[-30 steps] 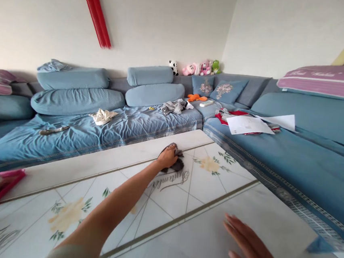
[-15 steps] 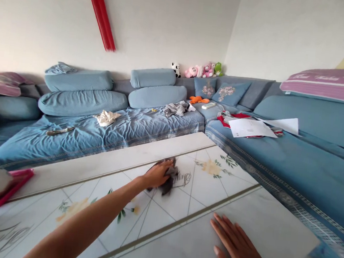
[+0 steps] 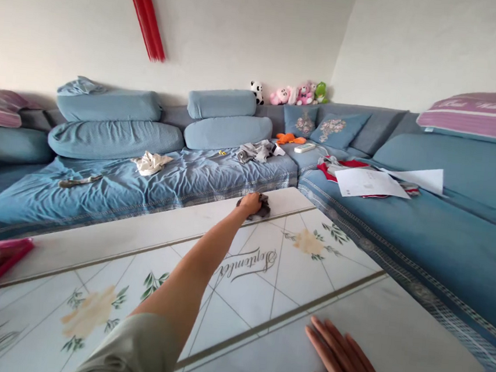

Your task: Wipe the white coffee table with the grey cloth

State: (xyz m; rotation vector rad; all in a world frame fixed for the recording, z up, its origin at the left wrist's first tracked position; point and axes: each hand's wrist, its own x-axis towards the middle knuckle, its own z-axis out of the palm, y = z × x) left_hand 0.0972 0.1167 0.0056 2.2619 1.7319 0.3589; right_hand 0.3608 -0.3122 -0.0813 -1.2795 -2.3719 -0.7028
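One cloth [image 3: 264,207] shifts wiping to the table's far border [image 3: 289,200]
Left hand [image 3: 251,201], off the lettering [image 3: 250,262], clutches it; right hand [image 3: 347,368] lies open, seemingly empty.

The left hand [image 3: 252,201] holds a dark cloth [image 3: 265,208] by the counter's [image 3: 267,351] far edge; the right hand [image 3: 351,368] lies palm down.

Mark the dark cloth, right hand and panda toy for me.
Dark cloth [image 3: 264,207]: head view, its exposed folds.
Right hand [image 3: 348,370]: head view, back of the hand.
Panda toy [image 3: 257,93]: head view, its body.
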